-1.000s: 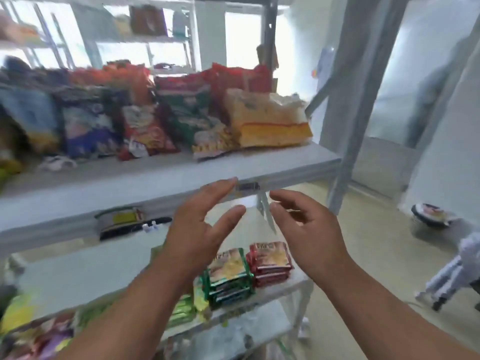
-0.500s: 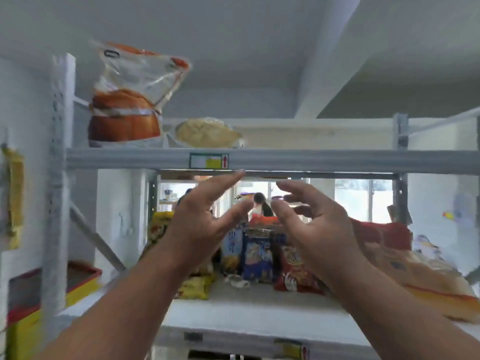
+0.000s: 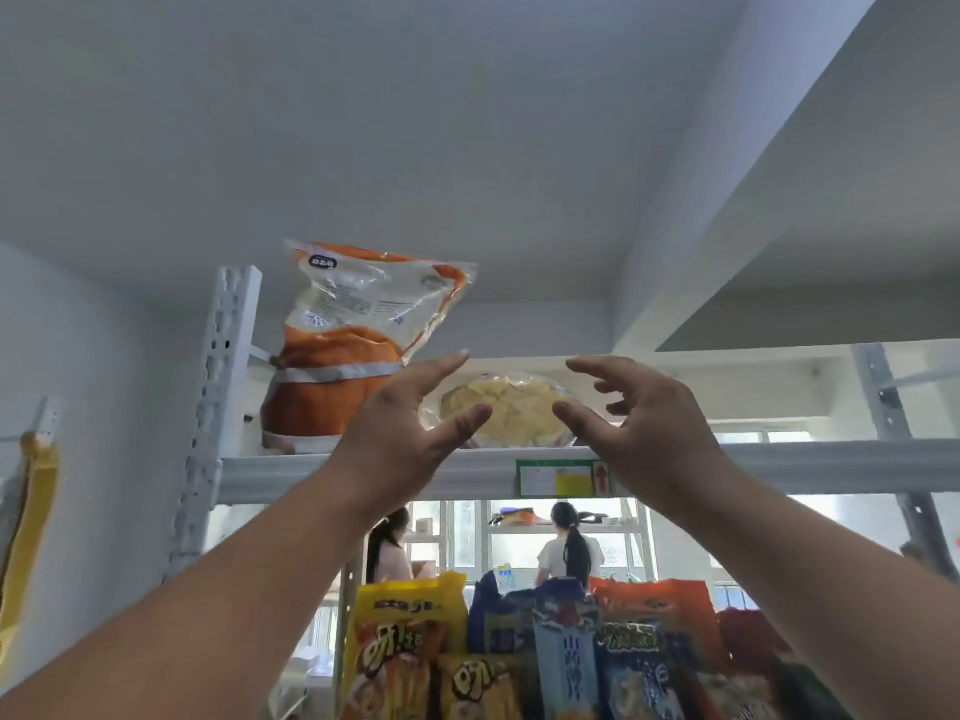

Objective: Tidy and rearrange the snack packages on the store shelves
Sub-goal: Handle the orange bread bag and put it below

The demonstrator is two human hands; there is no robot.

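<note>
On the top shelf lies a clear bag of pale yellow snacks, low and rounded. Left of it stands a tall orange and clear bag, upright beside the shelf post. Both hands are raised in front of the yellow bag. My left hand is open with fingers spread, just left of it. On the bag's right, my right hand is open with fingers loosely curved. Neither hand touches the bag. Below, on the middle shelf, stand yellow packets and blue packets.
A white perforated post rises at the left. A price label is stuck on the top shelf's front edge. Two people stand behind the shelving near windows. A ceiling beam runs overhead. A yellow item hangs at far left.
The view has tilted up from the lower shelves to the top shelf. Both hands have risen with it and now flank the yellow snack bag, still holding nothing.
</note>
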